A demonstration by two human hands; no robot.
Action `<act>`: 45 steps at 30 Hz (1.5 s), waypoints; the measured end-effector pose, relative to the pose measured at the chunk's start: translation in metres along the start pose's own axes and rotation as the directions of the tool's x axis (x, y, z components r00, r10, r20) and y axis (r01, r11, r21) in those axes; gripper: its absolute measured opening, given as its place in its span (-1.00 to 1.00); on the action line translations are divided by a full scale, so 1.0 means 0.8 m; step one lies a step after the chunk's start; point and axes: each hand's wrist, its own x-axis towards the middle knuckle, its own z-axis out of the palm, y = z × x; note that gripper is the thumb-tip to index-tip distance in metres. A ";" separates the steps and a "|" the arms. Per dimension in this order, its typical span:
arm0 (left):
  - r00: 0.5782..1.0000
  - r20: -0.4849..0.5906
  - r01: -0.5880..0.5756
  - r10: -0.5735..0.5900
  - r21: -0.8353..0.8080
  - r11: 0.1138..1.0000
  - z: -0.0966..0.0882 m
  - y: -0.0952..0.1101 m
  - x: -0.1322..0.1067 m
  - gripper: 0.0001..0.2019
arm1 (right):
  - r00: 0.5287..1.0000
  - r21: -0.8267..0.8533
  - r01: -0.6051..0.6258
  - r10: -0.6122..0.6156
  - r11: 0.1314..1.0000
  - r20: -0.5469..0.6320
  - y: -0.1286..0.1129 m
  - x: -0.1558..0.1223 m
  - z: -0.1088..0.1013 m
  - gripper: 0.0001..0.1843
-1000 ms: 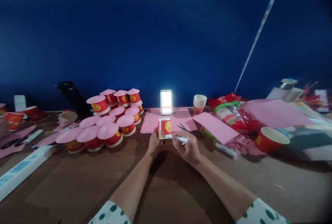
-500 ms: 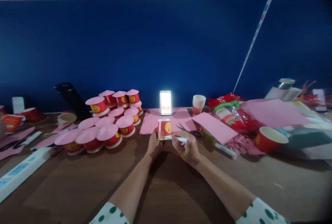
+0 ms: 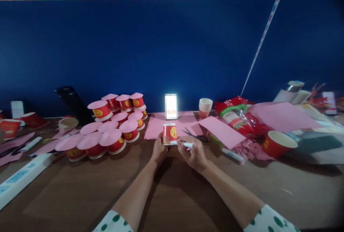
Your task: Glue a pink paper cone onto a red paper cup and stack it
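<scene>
Upside down in my left hand [image 3: 160, 149] is a red paper cup [image 3: 170, 133] with a gold emblem; my fingers wrap its left side and lower edge. My right hand [image 3: 194, 152] pinches a white marker pen [image 3: 185, 144], its tip at the cup's lower edge on the right. Whether the tip touches the cup I cannot tell. Behind the cup lie pink paper sheets [image 3: 156, 128], with dark-bladed scissors [image 3: 197, 135] just beyond my right hand. To the left, several red cups with pink paper cone tops [image 3: 112, 137] stand grouped, some stacked.
A lit phone-like screen [image 3: 171, 106] stands behind the sheets. To its right are stacked white cups [image 3: 205, 107], a red-green plastic bag [image 3: 233, 114], pink scraps [image 3: 254, 151] and an upright red cup [image 3: 279, 144]. A white power strip [image 3: 25, 178] and a dark bottle [image 3: 73, 103] are on the left.
The pen's tip has shifted very slightly left along the cup's lower edge. Both hands keep their holds, and the whole view has moved a touch.
</scene>
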 end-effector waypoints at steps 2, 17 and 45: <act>1.000 0.001 0.009 -0.009 -0.005 1.000 0.001 0.001 0.000 -0.58 | 1.000 -0.008 -0.004 0.004 1.000 0.010 0.001 0.000 0.000 -0.90; 1.000 -0.015 0.003 -0.003 -0.016 1.000 0.003 0.006 -0.001 -0.54 | 1.000 -0.021 -0.007 0.008 1.000 0.017 -0.002 0.002 -0.001 -0.88; 1.000 0.026 -0.014 0.014 -0.021 1.000 0.000 -0.005 0.000 -0.48 | 1.000 0.033 0.001 0.000 0.999 -0.026 0.000 0.002 0.001 -0.87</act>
